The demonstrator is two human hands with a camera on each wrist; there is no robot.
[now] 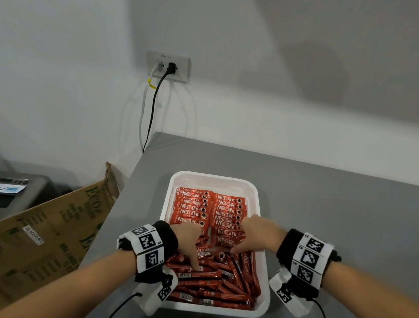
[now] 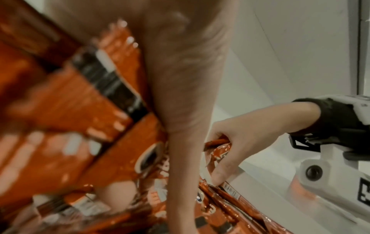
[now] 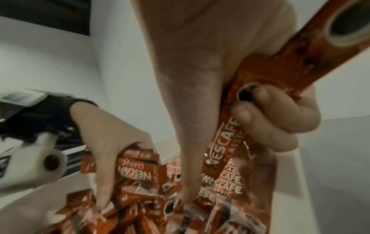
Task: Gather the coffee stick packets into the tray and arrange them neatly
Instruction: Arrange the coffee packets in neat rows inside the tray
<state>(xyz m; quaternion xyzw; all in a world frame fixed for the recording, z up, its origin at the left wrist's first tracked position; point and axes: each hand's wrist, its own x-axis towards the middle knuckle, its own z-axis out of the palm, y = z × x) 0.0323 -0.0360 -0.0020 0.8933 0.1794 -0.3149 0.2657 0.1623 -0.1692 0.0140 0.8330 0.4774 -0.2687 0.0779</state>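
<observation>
A white tray (image 1: 216,179) sits on the grey table. Red coffee stick packets lie in two neat columns (image 1: 210,211) in its far half, and a loose pile (image 1: 214,283) fills its near half. My left hand (image 1: 196,249) reaches into the pile's far edge, thumb pointing down, fingers curled round a few packets (image 3: 138,167). My right hand (image 1: 243,242) is beside it at the near end of the right column. Its fingers (image 3: 266,110) and thumb pinch a packet (image 3: 230,131) lengthwise. In the left wrist view the right hand (image 2: 240,142) grips packets (image 2: 220,150) by the tray wall (image 2: 260,182).
The grey table (image 1: 341,214) stands against a white wall. An open cardboard box (image 1: 35,232) leans at the table's left edge. Behind it, a dark unit (image 1: 0,201) has a small tube on it. A wall socket (image 1: 168,66) with two cables hangs above the table's far-left corner.
</observation>
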